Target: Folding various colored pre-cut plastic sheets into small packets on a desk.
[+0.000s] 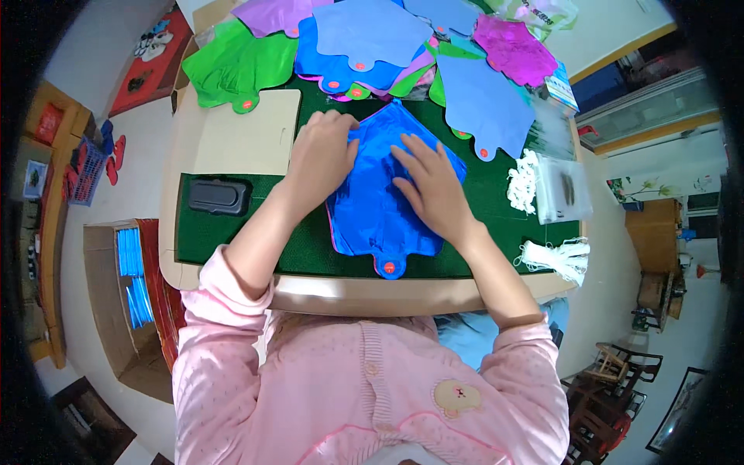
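Observation:
Flat on the green table mat in front of me lies a shiny blue foil piece (373, 209), pointed at its far end, with a small rounded tab bearing a red dot nearest me. A thin pink edge shows along its left side, as if another layer lies beneath. My left hand (327, 147) rests at its upper left edge, fingers loosely bent and thumb apart from them; the fingertips are partly hidden. Spread out over the right half, my right hand (434, 190) is open, its fingertips touching the foil.
Beyond my hands lie similar foil pieces: green (240, 66), pale blue (484, 101) and magenta (515, 50). A black case (220, 197) and cardboard piece (248, 132) are at left. At right are white string (554, 258), small white pieces (523, 182) and clear bags (562, 192).

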Tool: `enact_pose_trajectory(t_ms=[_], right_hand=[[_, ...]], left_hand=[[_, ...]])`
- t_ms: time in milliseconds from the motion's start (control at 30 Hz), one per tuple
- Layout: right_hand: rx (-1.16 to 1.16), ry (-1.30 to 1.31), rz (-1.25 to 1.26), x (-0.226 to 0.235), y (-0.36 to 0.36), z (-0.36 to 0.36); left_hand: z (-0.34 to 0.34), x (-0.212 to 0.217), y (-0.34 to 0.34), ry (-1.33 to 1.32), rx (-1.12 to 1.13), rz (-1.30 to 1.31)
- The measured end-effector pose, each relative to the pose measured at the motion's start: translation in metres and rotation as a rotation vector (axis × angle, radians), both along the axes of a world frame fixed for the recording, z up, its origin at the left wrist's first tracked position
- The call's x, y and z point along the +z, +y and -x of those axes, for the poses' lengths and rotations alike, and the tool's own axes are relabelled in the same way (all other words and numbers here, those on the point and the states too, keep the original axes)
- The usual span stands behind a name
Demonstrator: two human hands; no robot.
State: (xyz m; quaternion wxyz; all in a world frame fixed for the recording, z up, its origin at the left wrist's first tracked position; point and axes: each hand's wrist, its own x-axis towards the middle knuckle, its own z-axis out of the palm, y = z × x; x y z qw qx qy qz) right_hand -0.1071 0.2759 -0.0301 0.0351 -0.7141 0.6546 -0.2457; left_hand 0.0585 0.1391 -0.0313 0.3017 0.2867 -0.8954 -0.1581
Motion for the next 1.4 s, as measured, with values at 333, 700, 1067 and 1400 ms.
enact_pose_trajectory(t_ms=[333,700,1067,1400], right_hand=[[0.043,0.158,-0.082,-0.019,-0.003,-0.004],[0.038,0.156,-0.109,-0.02,-0.004,-0.005],[0.045,0.132,-0.111,-0.018,-0.004,-0.007],[0.068,0.182,-0.09,-0.027,-0.001,0.001]], left_hand=[[0.004,-0.02,-0.011,-0.144,0.14,-0.022],[-0.009,-0.012,-0.009,-0.173,0.116,-0.224],[-0.008,-0.003,0.007,-0.036,0.051,-0.58],[0.01,-0.031,0.032,0.249,-0.167,-0.921]])
